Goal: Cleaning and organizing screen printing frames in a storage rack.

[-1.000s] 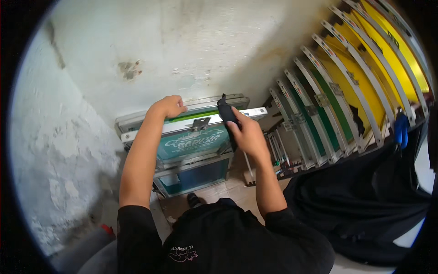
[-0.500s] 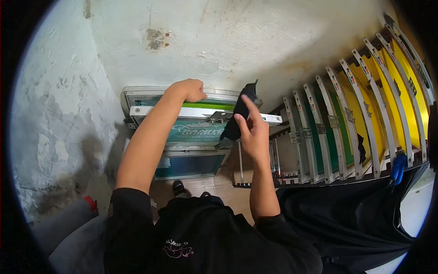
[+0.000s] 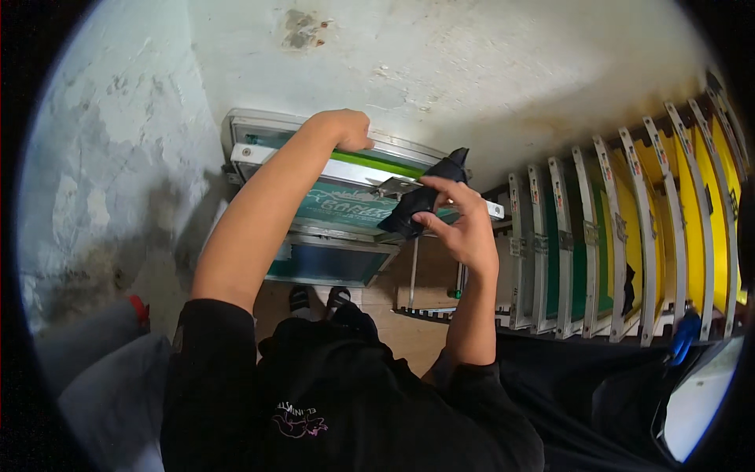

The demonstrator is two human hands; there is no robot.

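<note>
My left hand (image 3: 344, 130) is curled over the top rail of the front screen-printing frame (image 3: 346, 206), fingers wrapped shut on the metal edge, steadying the frame where it leans against the plaster wall (image 3: 472, 71). My right hand (image 3: 464, 228) sits at the right end of that same frame, fingers closed loosely around a black cloth (image 3: 421, 206); the cloth is bunched, pressed against the frame's upper right corner just beside a small metal clamp (image 3: 391, 186). More frames stand stacked behind and below the front frame. To the right of it, a rack of upright screens (image 3: 629, 236) with green and yellow mesh runs along the wall.

From here I judge the risks to be these: my hold on the cloth is light, so it could slip off the frame and drop to the floor (image 3: 409, 330). If my left hand eases off, the leaning frame could slide or tip toward my legs. The cloth could also snag on the clamp.
</note>
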